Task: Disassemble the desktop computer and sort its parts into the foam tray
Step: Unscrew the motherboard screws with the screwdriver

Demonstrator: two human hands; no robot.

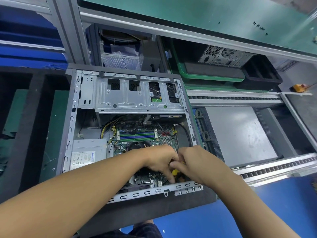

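Right hand (197, 163), grip round yellow tool (175, 172)

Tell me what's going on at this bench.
A person is working inside an open computer case lying flat on the bench. Both hands meet low over the motherboard, by the case's near edge. The right hand pinches a yellow tool. The left hand reaches down beside it, but what its fingers hold is hidden. The power supply and drive cage are still in the case. The foam tray sits to the left.
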